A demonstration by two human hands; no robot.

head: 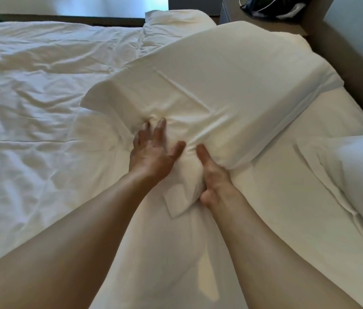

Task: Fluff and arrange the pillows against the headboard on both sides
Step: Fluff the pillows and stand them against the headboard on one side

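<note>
Where both bare arms reach forward over the bed sheet, the large white pillow lies flat and slantwise mid-bed, its far end near the brown headboard. Left hand: fingers spread, pressed flat on the pillow's near corner. Right hand: clenched on that same bunched corner, thumb on top. Second pillow at right edge. Rumpled duvet left.

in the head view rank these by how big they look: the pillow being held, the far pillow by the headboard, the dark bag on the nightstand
1. held pillow, largest by far
2 and 3. far pillow and dark bag: both partly cut off or hidden, and farther away, so no sure order
</note>
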